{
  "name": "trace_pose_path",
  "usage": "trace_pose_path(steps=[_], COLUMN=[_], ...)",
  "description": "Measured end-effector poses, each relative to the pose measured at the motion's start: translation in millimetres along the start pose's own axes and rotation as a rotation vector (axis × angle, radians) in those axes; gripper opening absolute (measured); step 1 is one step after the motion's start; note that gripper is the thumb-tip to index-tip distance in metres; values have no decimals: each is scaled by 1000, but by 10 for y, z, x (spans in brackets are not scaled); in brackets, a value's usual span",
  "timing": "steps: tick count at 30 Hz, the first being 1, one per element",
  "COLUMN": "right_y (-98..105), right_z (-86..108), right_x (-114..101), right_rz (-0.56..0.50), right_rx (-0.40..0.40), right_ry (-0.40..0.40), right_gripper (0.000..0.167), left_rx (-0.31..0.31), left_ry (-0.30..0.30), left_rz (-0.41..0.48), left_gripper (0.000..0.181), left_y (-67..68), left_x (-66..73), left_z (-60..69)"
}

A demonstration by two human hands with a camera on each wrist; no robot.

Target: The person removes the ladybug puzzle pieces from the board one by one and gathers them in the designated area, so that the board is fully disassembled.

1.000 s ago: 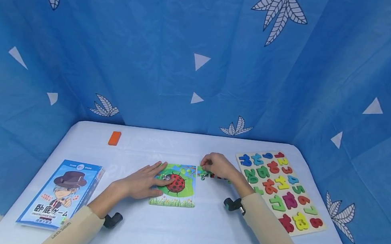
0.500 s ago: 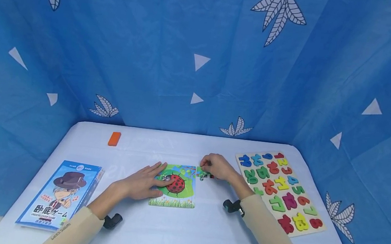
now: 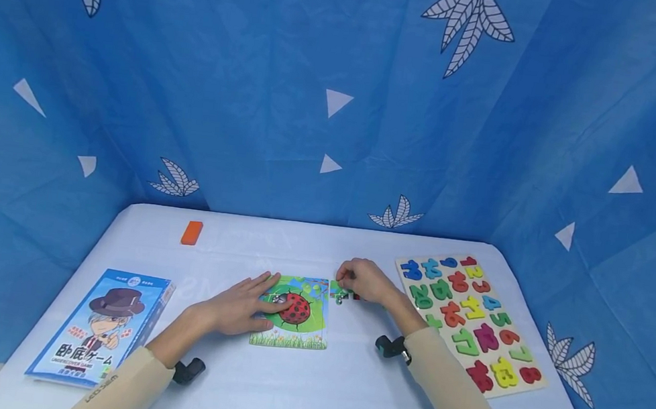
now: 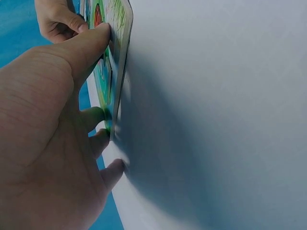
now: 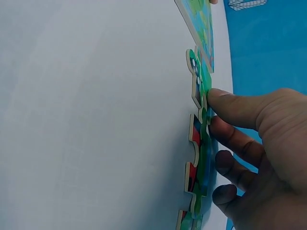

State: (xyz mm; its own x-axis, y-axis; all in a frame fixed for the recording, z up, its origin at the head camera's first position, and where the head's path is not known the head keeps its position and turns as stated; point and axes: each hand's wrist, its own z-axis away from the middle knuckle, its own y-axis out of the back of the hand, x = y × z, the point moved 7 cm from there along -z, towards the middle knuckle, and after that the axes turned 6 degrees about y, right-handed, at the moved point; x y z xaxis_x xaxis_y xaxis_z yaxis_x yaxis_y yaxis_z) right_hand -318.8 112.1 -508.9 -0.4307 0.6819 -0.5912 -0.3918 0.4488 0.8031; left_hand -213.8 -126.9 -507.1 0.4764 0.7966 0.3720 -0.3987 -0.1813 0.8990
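My left hand [image 3: 243, 307] lies with spread, straight fingers on the left side of a square ladybug puzzle [image 3: 307, 334]. In the left wrist view its thumb [image 4: 91, 40] rests on the puzzle's face near the edge. Just right of the square, my right hand [image 3: 364, 279] bends over a row of loose jigsaw pieces [image 5: 192, 175] with green and red print. Its thumb and index finger pinch a green jigsaw piece [image 5: 205, 79] at the row's end nearest the square. The other fingers curl beside the row. From the head view, this hand hides part of the row.
A number board [image 3: 436, 288] with coloured numerals lies at the right, beside the right forearm. At the left stands a blue game box [image 3: 101, 327], near the left sleeve. An orange block [image 3: 192, 233] lies at the back left of the white table [image 3: 306, 398]. Blue curtains surround it.
My right fingers shift very slightly over the loose pieces, and the row's right end is now more hidden by the hand. The left hand and the ladybug puzzle stay in place.
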Motion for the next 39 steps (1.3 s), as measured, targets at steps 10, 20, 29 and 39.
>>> trace_pose_path(steps=[10,20,29,39], right_y=[10,37,45,34], right_z=[16,26,24,28], right_x=[-16,-39,-52,-29], right_rz=[0,6,7,4], right_rx=[-11,-25,-23,-6], right_ry=[1,-4,-2,3], right_gripper=[5,5,3,5], left_rx=[2,19,35,73], left_ry=[7,-10,-15,-31], left_rz=[2,4,6,-4], left_gripper=[55,54,54,55], left_y=[-15,7,24,46], left_x=[-15,-1,-2,0], left_z=[-10,0,-8,0])
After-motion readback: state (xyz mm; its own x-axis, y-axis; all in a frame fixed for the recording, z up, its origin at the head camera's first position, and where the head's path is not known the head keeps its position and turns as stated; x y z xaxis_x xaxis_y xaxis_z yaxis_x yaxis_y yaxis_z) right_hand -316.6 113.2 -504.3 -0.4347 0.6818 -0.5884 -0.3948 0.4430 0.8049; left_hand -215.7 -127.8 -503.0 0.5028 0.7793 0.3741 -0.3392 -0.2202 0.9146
